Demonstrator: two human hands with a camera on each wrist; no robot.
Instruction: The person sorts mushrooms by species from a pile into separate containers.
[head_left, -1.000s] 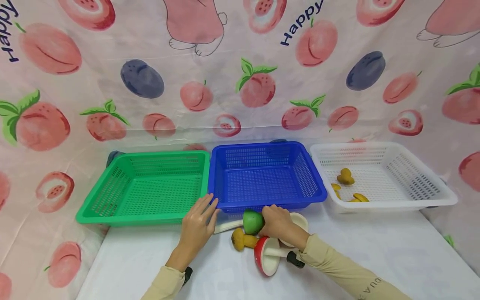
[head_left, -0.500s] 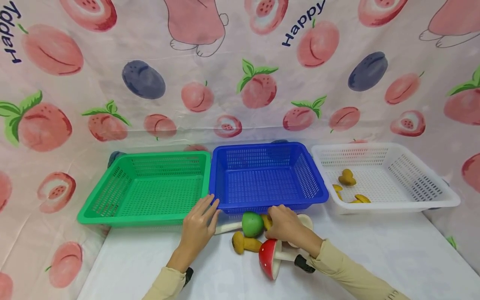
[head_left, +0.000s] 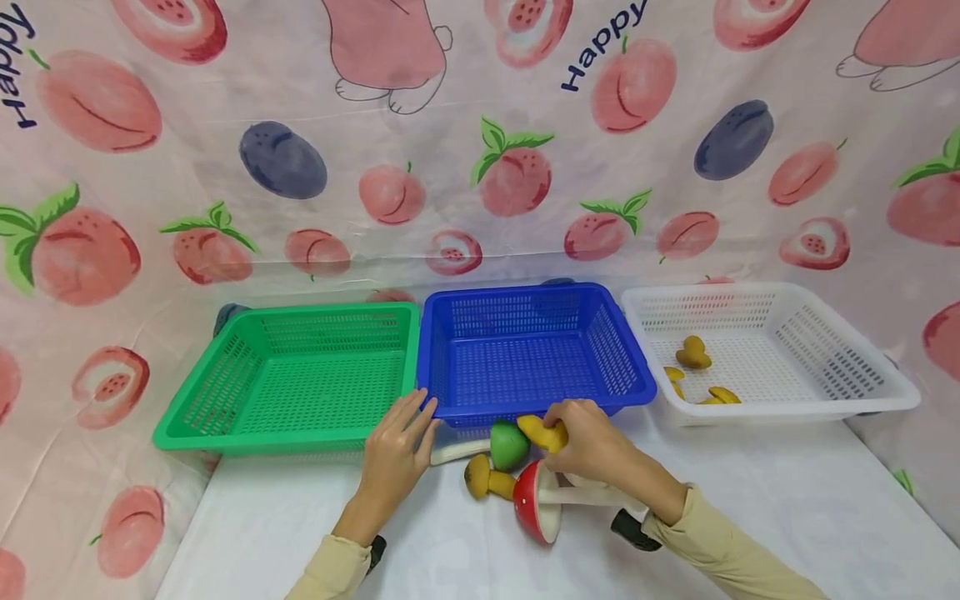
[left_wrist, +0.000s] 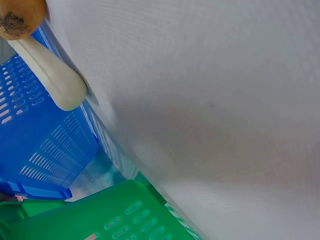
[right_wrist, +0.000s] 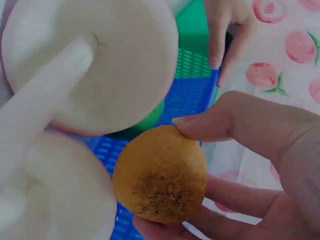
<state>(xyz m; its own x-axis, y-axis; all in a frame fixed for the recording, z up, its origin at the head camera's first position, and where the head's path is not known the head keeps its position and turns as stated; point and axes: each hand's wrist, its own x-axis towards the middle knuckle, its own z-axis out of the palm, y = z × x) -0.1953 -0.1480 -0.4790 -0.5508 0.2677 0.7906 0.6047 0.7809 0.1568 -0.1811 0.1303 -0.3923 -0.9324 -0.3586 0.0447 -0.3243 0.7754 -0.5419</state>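
My right hand (head_left: 603, 446) pinches a yellow mushroom (head_left: 542, 433) between thumb and fingers, just in front of the blue basket. In the right wrist view its rounded, dark-speckled end (right_wrist: 162, 175) faces the camera. My left hand (head_left: 393, 454), fingers straight, rests its fingertips at the blue basket's near left corner. Between the hands lie a green-capped mushroom (head_left: 510, 444) with a white stem, another yellow mushroom (head_left: 487, 478), and a red mushroom (head_left: 528, 502) on its side, its white stem toward my right wrist. A pale mushroom (right_wrist: 65, 190) is mostly hidden under my right hand in the head view.
Three plastic baskets stand in a row along the back: green (head_left: 285, 437), blue (head_left: 540, 408) and white (head_left: 795, 408). Several yellow mushrooms (head_left: 693, 353) lie in the white one. Behind them hangs a fruit-print cloth (head_left: 480, 108); a white cloth (head_left: 450, 550) covers the table.
My right hand has taken the yellow mushroom from behind the green one and drawn it out rightward. The red mushroom has turned and shifted slightly. My left hand stays put.
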